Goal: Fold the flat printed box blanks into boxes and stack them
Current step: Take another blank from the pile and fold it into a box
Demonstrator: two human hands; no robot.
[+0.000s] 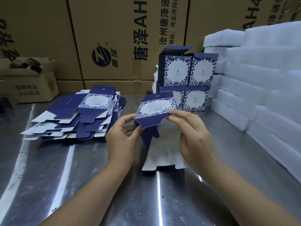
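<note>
Brown cardboard carton (31, 82), far left of the grip, holds dark round items. Navy-and-white floral flat box blanks (76, 115) lie piled left of it on the steel table (81, 168). Left hand (121, 136) and right hand (193, 137) pinch one half-folded blank (156, 108), barcode panel up; folded boxes (187, 84) stack just beyond.

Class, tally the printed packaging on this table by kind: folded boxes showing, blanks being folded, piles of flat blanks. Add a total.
Folded boxes showing: 4
Blank being folded: 1
Pile of flat blanks: 1
Total: 6
</note>
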